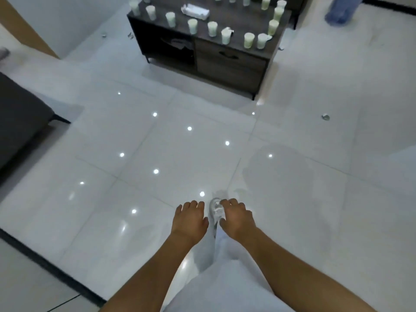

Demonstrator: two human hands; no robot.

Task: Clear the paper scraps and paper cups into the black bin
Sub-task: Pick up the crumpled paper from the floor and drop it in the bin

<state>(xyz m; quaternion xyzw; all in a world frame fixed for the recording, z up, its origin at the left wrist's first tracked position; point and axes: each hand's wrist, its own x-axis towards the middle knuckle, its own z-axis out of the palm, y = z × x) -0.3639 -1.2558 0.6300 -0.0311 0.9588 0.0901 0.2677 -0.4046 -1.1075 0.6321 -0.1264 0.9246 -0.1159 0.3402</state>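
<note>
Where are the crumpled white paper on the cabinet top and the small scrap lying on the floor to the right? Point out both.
crumpled white paper [195, 11], head view, on the middle of the wad.
small scrap [325, 117], head view, on its centre, on the floor tile.

I count about nineteen white paper cups [192, 25] upright along the dark cabinet top; crumpled white paper [195, 10] lies among them; small scraps [325, 117] dot the floor.
</note>
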